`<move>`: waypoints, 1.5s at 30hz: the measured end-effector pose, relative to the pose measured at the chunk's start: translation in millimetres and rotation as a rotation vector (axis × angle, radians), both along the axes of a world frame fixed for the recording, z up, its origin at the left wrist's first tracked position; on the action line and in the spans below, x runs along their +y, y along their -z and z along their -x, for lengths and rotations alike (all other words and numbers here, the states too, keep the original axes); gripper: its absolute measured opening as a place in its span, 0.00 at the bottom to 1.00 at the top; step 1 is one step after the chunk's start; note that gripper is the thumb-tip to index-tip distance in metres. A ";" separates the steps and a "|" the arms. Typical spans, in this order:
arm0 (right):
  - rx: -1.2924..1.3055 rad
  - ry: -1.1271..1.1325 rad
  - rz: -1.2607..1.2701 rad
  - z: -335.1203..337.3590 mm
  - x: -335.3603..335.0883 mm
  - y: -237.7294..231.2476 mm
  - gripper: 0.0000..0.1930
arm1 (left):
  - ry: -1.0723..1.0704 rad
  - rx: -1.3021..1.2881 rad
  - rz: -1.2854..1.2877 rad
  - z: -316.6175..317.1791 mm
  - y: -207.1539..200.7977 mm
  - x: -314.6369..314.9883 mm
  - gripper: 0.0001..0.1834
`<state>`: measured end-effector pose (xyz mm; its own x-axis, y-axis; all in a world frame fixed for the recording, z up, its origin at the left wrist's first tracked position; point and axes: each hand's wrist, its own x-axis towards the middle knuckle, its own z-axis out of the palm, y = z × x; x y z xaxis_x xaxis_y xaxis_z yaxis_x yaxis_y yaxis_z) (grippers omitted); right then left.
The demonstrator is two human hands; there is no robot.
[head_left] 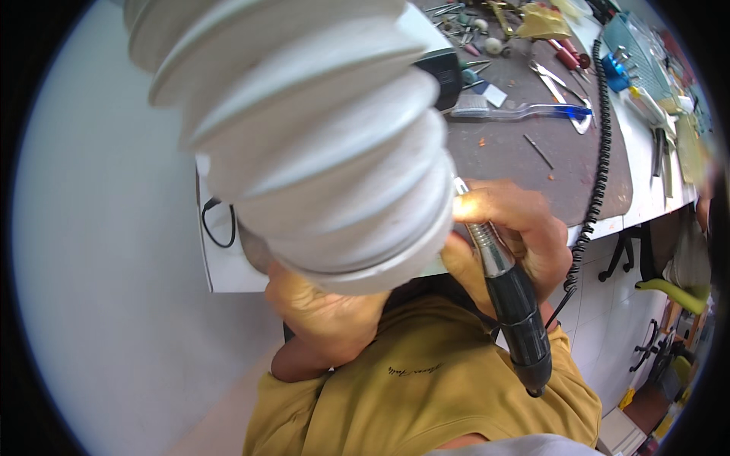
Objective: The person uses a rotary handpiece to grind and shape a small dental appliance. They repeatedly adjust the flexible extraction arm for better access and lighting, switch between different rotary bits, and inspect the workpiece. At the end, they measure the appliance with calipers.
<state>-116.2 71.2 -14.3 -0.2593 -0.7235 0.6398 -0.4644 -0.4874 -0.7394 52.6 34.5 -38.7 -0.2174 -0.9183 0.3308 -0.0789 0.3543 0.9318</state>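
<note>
My right hand is wrapped round a rotary handpiece with a black grip and a ribbed silver neck. The handpiece slants, its silver front end up by the hose and its black back end down over my yellow shirt. A thick white corrugated hose fills the upper left and middle. Below its rim shows my left hand, with only the back and wrist visible. The hose hides its fingers and whatever they may touch. Bright light falls on my right fingertips beside the hose's mouth.
A brown mat covers the white table, with a toothbrush, pliers, a thin metal bit and several small grinding bits on it. A black coiled cord runs down the right side, near a light blue basket.
</note>
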 end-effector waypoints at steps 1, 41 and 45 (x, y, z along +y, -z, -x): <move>0.008 0.000 -0.005 3.8 2.1 -1.9 0.16 | -0.021 -0.002 0.009 3.5 -0.2 -0.5 0.11; -0.235 -0.038 -0.080 158.3 182.1 -39.2 0.38 | 1.207 0.181 -0.090 168.8 -28.3 77.5 0.19; -0.294 -0.114 -0.205 154.5 156.6 -44.0 0.28 | 1.543 0.153 -0.694 175.0 -39.4 54.8 0.17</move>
